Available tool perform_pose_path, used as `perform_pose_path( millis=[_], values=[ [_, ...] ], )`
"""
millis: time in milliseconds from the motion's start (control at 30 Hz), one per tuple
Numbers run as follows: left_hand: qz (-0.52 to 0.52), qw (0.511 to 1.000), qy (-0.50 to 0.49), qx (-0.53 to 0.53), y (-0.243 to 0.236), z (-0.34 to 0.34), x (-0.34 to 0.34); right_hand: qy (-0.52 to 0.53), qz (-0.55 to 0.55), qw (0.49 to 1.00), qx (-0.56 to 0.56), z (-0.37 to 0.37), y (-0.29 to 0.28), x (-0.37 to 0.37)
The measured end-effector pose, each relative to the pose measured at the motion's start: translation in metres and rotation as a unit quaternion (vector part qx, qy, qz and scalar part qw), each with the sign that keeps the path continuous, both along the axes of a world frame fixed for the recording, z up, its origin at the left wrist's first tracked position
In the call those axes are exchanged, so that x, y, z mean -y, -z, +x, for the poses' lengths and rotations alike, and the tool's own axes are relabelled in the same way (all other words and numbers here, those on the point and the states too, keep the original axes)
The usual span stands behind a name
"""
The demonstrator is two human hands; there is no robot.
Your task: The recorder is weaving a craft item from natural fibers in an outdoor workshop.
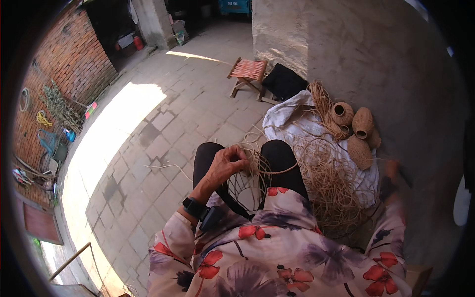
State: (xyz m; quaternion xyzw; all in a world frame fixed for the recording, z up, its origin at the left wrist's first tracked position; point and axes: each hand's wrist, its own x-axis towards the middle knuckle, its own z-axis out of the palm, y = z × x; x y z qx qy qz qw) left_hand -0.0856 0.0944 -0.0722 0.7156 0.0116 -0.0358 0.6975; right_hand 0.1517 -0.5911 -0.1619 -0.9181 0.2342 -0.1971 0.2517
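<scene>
My left hand (225, 167), with a dark band on its wrist, is over my knees. Its fingers are pinched on a partly woven piece of tan cord (248, 187), whose loose strands spread between my legs. A tan strand (286, 170) curves from that piece across my right thigh. Out to the right, my right hand (391, 169) is smeared by motion, near the wall and the woven pots. A thin strand shows beside it, but its fingers cannot be made out.
A tangled heap of cord (324, 180) lies on a white sack (287, 118) at my right. Several small woven pots (362, 122) sit by the plaster wall (356, 49). Ahead stand a folding stool (248, 69) and a black-covered seat (284, 81). A brick wall (67, 42) runs along the left.
</scene>
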Motion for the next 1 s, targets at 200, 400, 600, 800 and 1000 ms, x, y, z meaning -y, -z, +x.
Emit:
perform_pose_path(
  millis=[200,400,600,800,1000],
  values=[
    [0.033,0.999,-0.032,-0.003,-0.003,-0.005,0.001,-0.388,0.274,0.848,-0.233,-0.069,-0.043,-0.253],
    [0.222,0.966,-0.102,0.088,-0.004,0.0,0.011,-0.508,0.462,0.588,-0.429,-0.166,-0.076,-0.408],
    [0.348,0.918,-0.144,0.126,-0.007,-0.002,0.021,-0.358,0.741,0.522,-0.225,-0.161,-0.055,-0.453],
    [0.43,0.866,-0.164,0.195,-0.003,-0.001,0.035,-0.43,0.672,0.59,-0.125,-0.153,-0.059,-0.477],
    [0.47,0.842,-0.177,0.2,0.001,-0.009,0.03,-0.544,0.424,0.722,-0.05,-0.164,-0.058,-0.508]
  ],
)
